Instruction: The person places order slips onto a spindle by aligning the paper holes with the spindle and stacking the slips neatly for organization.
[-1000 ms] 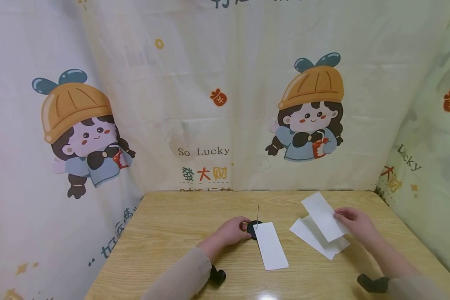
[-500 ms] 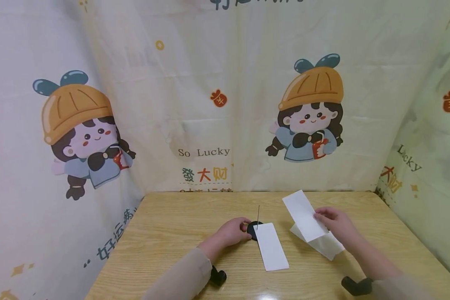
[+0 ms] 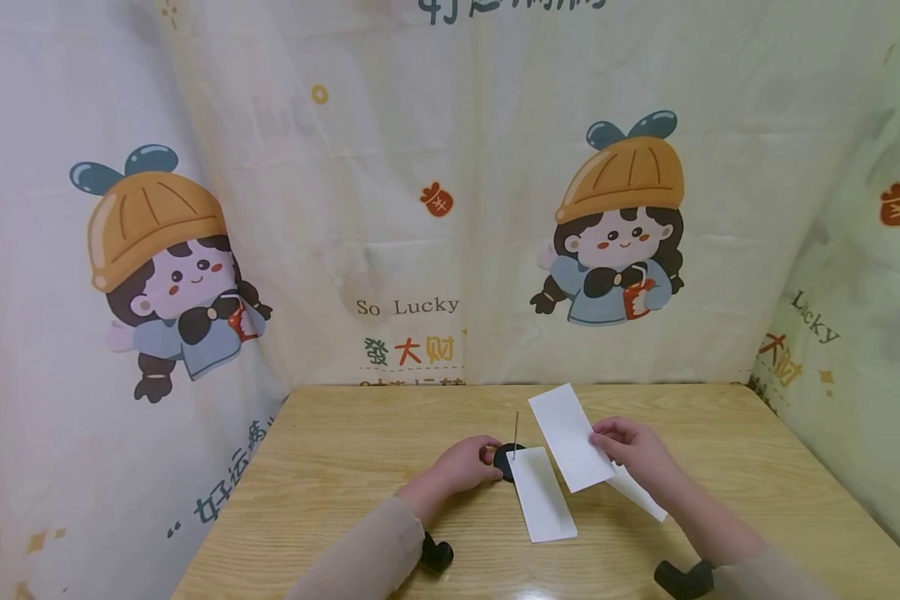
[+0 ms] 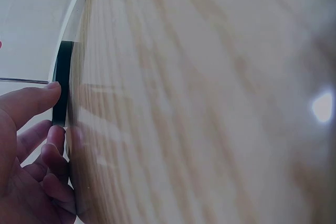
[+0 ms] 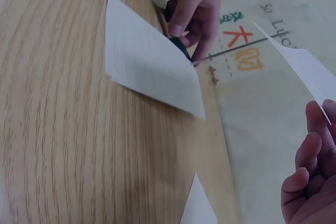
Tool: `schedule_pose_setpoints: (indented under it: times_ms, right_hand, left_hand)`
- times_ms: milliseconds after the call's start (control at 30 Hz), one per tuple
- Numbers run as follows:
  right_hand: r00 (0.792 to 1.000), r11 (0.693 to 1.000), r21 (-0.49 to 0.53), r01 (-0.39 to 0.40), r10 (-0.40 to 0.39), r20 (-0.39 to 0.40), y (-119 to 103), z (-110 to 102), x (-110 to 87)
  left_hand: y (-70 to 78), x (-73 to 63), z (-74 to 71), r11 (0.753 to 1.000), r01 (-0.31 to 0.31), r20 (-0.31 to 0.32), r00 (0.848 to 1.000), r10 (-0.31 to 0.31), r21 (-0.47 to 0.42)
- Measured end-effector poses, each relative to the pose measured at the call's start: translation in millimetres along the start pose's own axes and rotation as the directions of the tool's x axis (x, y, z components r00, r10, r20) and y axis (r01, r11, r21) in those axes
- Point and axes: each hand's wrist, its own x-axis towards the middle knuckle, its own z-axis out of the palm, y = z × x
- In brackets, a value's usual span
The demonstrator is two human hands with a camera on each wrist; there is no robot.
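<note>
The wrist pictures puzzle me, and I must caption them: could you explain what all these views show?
No machine here: a person's left hand and right hand do the work. The wide picture comes from a camera worn on the head; the other two come from one on each wrist. On the wooden table, the left hand grips a round black base with a thin upright spike. White slips reach out from the spike's foot, and more white paper lies farther right, partly hidden. The right hand pinches another sheet, lifted off the table.

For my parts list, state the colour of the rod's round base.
The round base is black, seen best in the head view.
</note>
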Motion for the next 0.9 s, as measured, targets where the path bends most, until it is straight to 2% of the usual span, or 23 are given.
schedule_pose_setpoints:
  times_ms: [600, 800, 900]
  right_hand:
    - [0.999, 0.998, 0.050, -0.042, 0.042, 0.001, -6, 20, 1.0]
    - [0.999, 0.998, 0.049, -0.048, 0.048, 0.002, -4, 24, 3.2]
    - [0.999, 0.997, 0.055, -0.046, 0.046, 0.005, -4, 26, 3.8]
  left_hand:
    - [-3.4, 0.6, 0.6, 1.000, -0.011, -0.006, 1.000, 0.011, -0.013]
    - [-3.8, 0.6, 0.6, 0.998, 0.004, -0.040, 0.999, -0.006, -0.057]
    - [-0.5, 0.5, -1.2, 0.992, -0.006, -0.069, 0.998, -0.003, -0.127]
